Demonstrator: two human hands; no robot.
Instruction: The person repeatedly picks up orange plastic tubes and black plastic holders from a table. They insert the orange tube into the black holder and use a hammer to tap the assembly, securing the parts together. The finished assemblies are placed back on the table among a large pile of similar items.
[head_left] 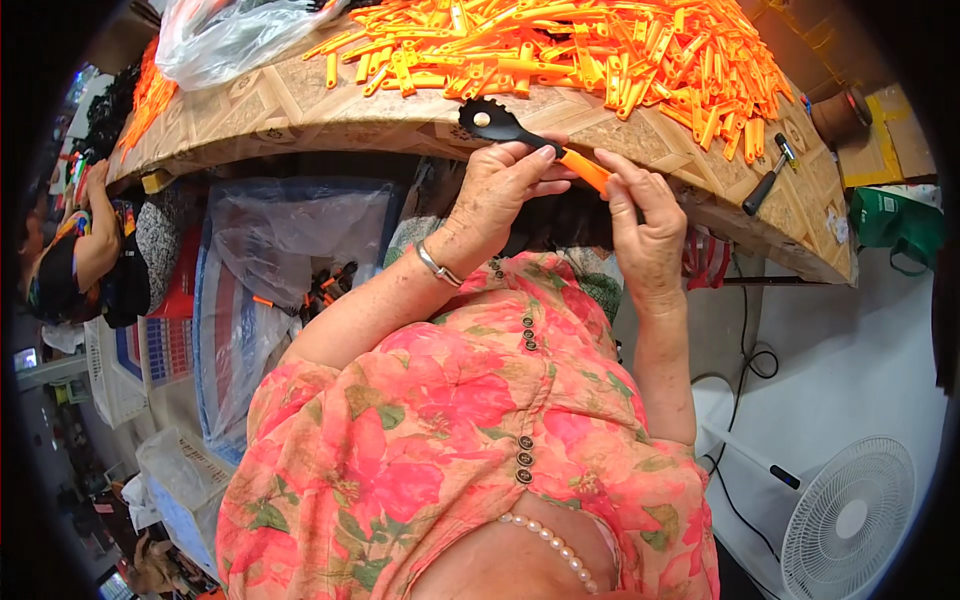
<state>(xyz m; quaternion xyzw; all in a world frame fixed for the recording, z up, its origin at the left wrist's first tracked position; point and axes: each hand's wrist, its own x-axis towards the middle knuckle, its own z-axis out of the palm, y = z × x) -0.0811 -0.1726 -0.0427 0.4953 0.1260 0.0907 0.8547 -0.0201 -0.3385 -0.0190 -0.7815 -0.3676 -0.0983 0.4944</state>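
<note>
A spaghetti server (492, 121) with a black toothed head and an orange handle is held up just in front of the table's near edge. My left hand (505, 185) is closed round its black neck, fingers curled over it. The fingers of my right hand (645, 220) pinch the orange handle (585, 171) near its end. A large heap of loose orange handles (560, 60) covers the far part of the patterned table (300, 100), beyond both hands.
A hammer (770, 175) lies on the table's right side. A clear plastic bag (230, 40) sits at the far left. Beside me on the left, a plastic-lined bin (300, 220) holds black and orange pieces. A white fan (850, 515) stands lower right. Another person's arm (97, 235) reaches in at far left.
</note>
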